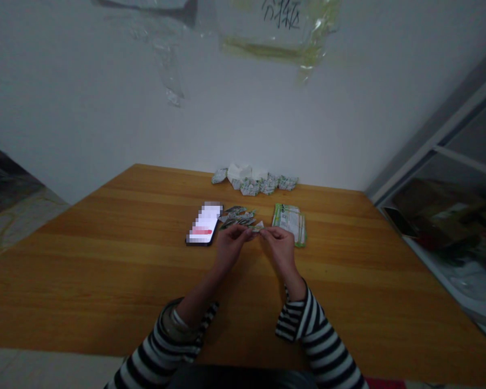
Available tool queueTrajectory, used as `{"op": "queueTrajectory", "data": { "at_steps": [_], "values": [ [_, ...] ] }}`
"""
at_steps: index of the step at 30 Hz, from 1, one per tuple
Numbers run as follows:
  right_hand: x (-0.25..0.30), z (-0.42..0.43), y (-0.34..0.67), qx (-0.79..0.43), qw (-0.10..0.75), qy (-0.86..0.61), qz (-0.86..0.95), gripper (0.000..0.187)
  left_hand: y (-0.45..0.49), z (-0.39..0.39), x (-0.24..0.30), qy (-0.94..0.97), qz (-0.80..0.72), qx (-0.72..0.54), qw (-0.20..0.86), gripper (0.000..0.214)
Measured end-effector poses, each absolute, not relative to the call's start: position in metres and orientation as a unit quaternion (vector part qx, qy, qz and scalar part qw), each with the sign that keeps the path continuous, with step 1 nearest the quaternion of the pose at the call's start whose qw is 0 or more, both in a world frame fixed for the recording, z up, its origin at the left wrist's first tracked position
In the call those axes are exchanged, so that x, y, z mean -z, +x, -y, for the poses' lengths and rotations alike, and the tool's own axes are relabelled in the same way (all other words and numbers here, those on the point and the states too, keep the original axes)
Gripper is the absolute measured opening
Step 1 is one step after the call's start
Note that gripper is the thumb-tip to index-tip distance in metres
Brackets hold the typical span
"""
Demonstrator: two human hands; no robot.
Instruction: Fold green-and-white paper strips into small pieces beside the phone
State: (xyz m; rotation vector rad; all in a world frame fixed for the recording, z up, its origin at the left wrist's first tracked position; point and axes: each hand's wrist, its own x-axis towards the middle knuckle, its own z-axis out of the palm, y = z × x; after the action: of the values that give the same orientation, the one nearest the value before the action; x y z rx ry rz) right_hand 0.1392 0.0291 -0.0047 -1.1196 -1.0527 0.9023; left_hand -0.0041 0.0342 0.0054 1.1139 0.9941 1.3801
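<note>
The fingers [243,233] of both hands are closed, pinching a small folded piece of printed wrapper [257,228] between them, with its pale tip showing. The left hand [230,249] and right hand [281,251] nearly meet over the middle of the table [105,270]. Just past the left hand, several narrow folded wrapper strips [237,217] lie in a loose, overlapping spread. To their left, just beside them, is a smartphone [202,224], its screen pixelated and unreadable. Just past the right hand lies a flat green-and-white packet [290,224], its print too small to read. Along the far edge of the table runs a cluster of crumpled white-and-green folded pieces [253,181], touching the wall [105,108]. Black-and-white striped sleeves [319,335] cover both forearms. High on the wall hangs a clear plastic sheet [279,32] with dark handwritten characters that look like 分拣. Beyond the table's right edge stands a glass-panelled door [441,178].
</note>
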Motion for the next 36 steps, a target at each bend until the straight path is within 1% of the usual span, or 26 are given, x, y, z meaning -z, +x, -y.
{"op": "queueTrajectory", "data": {
  "at_steps": [6, 9, 13, 16, 18, 22, 27, 30, 36],
  "values": [
    [0.009, -0.026, 0.12, -0.441, 0.699, -0.445, 0.344, 0.026, 0.002, -0.032, -0.004, 0.428, -0.423, -0.59, 0.538, 0.032],
    [0.006, -0.024, 0.118, -0.461, 0.707, -0.437, 0.31, 0.032, 0.003, -0.033, -0.004, 0.399, -0.417, -0.599, 0.556, 0.038],
    [0.004, -0.024, 0.126, -0.475, 0.691, -0.436, 0.327, 0.044, 0.0, -0.033, -0.008, 0.406, -0.393, -0.581, 0.586, 0.045],
    [0.005, -0.026, 0.133, -0.505, 0.668, -0.414, 0.357, 0.042, -0.003, -0.034, -0.012, 0.434, -0.384, -0.552, 0.6, 0.045],
    [0.007, -0.027, 0.133, -0.524, 0.65, -0.398, 0.38, 0.039, -0.006, -0.035, -0.012, 0.458, -0.395, -0.536, 0.589, 0.045],
    [0.015, -0.028, 0.128, -0.534, 0.618, -0.391, 0.423, 0.045, -0.009, -0.038, -0.004, 0.483, -0.427, -0.53, 0.551, 0.04],
    [0.019, -0.028, 0.123, -0.537, 0.585, -0.407, 0.451, 0.048, -0.012, -0.042, 0.006, 0.481, -0.422, -0.546, 0.541, 0.038],
    [0.015, -0.027, 0.122, -0.51, 0.587, -0.417, 0.471, 0.045, -0.012, -0.044, 0.008, 0.503, -0.414, -0.546, 0.526, 0.035],
    [0.013, -0.024, 0.122, -0.423, 0.577, -0.452, 0.533, 0.035, -0.011, -0.044, 0.006, 0.584, -0.425, -0.528, 0.447, 0.023]
  ]
}}
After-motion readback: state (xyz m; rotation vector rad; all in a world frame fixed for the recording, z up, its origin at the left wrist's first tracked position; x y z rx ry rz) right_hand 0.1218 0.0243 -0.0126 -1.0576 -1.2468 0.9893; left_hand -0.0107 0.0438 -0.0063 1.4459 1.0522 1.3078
